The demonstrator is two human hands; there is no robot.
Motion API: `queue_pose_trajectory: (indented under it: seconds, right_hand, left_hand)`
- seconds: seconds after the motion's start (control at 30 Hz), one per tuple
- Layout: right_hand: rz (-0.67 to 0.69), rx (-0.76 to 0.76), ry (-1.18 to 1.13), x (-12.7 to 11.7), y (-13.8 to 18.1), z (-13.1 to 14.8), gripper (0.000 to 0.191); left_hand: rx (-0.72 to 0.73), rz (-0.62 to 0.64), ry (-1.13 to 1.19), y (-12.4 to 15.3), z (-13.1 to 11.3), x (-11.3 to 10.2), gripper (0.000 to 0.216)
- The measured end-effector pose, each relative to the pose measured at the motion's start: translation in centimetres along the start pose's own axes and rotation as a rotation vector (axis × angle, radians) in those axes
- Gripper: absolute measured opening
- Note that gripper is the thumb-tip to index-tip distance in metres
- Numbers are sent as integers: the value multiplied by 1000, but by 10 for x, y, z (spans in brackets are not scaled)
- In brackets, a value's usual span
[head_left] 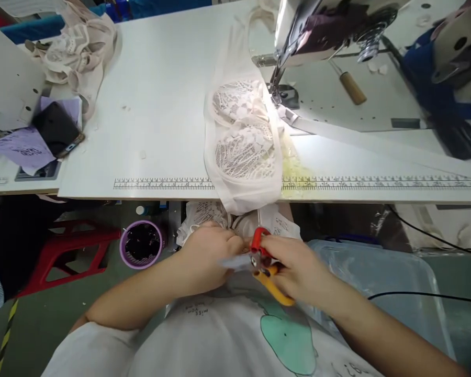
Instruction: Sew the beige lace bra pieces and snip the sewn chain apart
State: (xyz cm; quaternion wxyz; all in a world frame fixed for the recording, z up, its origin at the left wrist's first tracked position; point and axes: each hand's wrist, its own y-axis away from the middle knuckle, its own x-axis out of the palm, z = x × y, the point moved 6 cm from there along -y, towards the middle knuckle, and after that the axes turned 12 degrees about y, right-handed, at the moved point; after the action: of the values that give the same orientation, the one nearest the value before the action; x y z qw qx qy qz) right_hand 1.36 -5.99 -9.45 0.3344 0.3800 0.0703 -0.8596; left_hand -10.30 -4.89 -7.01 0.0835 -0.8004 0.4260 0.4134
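Note:
My right hand (298, 267) is closed round scissors (270, 280) with red and orange handles, held over my lap. Their blades look blurred and point left, close to my left hand (210, 256). That hand is closed, and whatever its curled fingers hold is hidden. Just beyond both hands, a white lace bra (282, 222) lies partly under the table's front edge. On the table, another white lace bra (245, 152) reaches from the sewing machine's needle area over the front edge.
The sewing machine (286, 52) stands at upper right, with a wooden-handled tool (352, 88) on its bed. A white band (349, 131) runs rightward. At left lie a phone (57, 128) and piled bras (78, 52). Below are a purple basket (160, 238), red stool (63, 251) and plastic bin (380, 272).

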Motion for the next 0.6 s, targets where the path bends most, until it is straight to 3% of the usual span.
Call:
queue_pose_trajectory:
  seconds: [0.13, 0.27, 0.37, 0.6]
  right_hand:
    - [-89, 80, -158, 2, -15, 2, 29]
    - [-113, 72, -229, 6, -11, -11, 25]
    - [-147, 48, -237, 8, -10, -13, 19]
    - [-185, -72, -297, -4, -17, 5, 23]
  left_hand:
    - [-10, 33, -9, 5, 6, 3, 21]
    - [8, 88, -55, 23, 22, 3, 19]
    - [-8, 81, -19, 39, 35, -10, 20]
    - [-66, -141, 393, 57, 35, -52, 17]
